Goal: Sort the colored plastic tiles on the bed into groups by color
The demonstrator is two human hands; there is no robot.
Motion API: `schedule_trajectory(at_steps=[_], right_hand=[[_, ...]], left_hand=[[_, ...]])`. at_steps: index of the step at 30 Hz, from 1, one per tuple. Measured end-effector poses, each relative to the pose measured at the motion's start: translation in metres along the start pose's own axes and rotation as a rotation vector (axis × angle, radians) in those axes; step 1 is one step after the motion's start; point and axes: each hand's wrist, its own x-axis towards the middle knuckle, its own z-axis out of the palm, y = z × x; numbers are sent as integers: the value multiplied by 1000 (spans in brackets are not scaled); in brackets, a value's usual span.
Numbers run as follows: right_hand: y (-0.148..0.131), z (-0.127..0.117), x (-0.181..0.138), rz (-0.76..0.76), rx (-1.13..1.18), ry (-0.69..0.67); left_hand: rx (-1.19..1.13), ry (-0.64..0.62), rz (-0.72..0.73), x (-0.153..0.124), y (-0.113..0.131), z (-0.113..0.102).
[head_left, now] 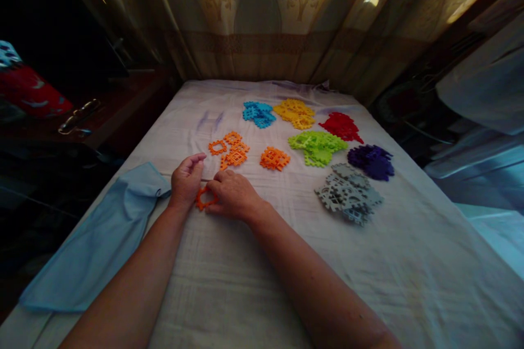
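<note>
My right hand (pixel 233 194) pinches an orange square frame-shaped puzzle piece (pixel 199 200) with toothed edges, low over the white sheet. My left hand (pixel 187 179) rests on its side just left of it, fingers loosely curled together, with nothing visible in them. Beyond the hands lies a loose group of orange pieces (pixel 237 155), with a single open orange frame (pixel 217 147) at its left side. Farther right sits a compact pile of orange pieces (pixel 275 158).
Sorted piles lie beyond and to the right: blue (pixel 258 114), yellow (pixel 295 113), red (pixel 341 126), lime green (pixel 317 146), purple (pixel 371 161) and grey (pixel 347 193). A light blue cloth bag (pixel 98 245) lies at the left edge. Curtains (pixel 262 22) hang behind the table.
</note>
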Motion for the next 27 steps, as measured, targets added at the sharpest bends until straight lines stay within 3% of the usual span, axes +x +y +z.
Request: schedule_trajectory(at_steps=[13,17,23,27], right_hand=[[-2,3,2,-10,-26,14],[1,-7,0,-4,-12,-5],[33,-41,-17,208,24,92],[60,-50,-30,353,-10,121]], left_hand=[[6,12,4,-1,5,0],[13,2,3,0,5,0],[2,-6,1,-1,4,0],[16,-5,12,-1,6,0]])
